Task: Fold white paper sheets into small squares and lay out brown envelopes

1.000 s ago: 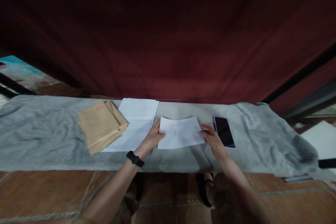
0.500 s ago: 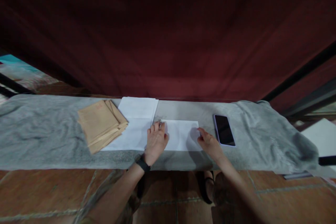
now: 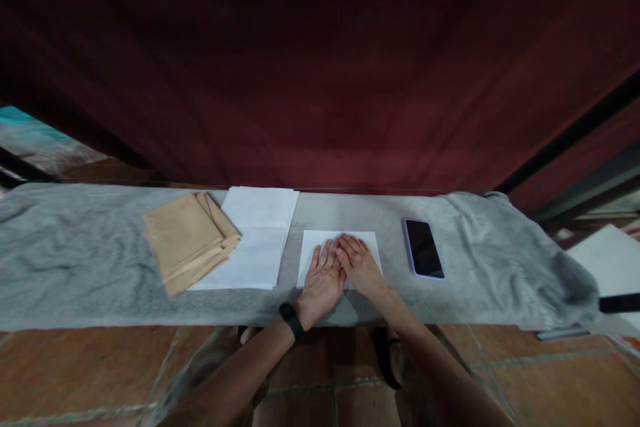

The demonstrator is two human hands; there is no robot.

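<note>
A small white sheet of paper [image 3: 308, 255] lies on the grey cloth, looking folded. My left hand [image 3: 323, 280] rests flat on its left and middle part, fingers stretched out and a dark band on the wrist. Against it, my right hand [image 3: 361, 265] presses on the paper too, its fingers extended and partly over the left hand's fingertips. Neither hand grips anything. Just to the left is a stack of larger white sheets [image 3: 260, 240].
Several brown envelopes [image 3: 183, 233] overlap the left side of the white stack. A phone with a purple case [image 3: 424, 249] lies to the right. The grey cloth [image 3: 480, 260] covers a narrow bench in front of a dark red curtain [image 3: 330, 113].
My hands have come together from the paper's two sides to its middle and flattened out. The view has shifted slightly.
</note>
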